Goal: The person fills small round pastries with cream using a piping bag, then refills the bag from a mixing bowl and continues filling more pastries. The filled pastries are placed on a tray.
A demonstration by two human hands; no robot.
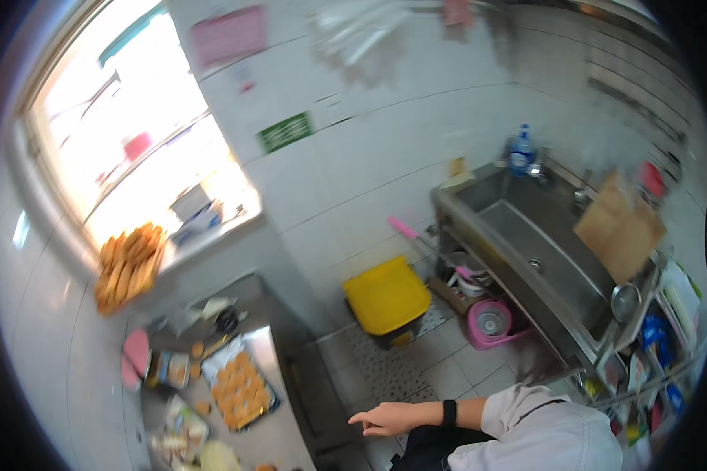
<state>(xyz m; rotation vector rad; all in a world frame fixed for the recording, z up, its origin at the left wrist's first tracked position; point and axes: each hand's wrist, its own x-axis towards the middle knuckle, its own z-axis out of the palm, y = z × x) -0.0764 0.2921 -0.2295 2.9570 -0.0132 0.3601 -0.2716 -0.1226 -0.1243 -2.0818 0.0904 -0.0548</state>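
My right hand (pixel 384 419) is held out in front of me with nothing in it, the index finger extended and the other fingers partly bent. A black band is on the wrist below a light rolled sleeve. The hand is over the floor, to the right of a steel worktop (pixel 291 427), apart from it. On the worktop lies a foil-lined tray (pixel 273 402) holding rows of round, golden-brown pieces. Beside it are a clear container (pixel 172 370), a pink round lid or board (pixel 135 356) and bags. My left hand is out of view.
A yellow-lidded bin (pixel 389 294) stands by the wall. To its right are a pink basin (pixel 491 341) and a steel sink (pixel 542 235) with a cutting board (pixel 620 226) and a strainer (pixel 625 302). A basket of fried dough sticks (pixel 126 268) sits on the window ledge.
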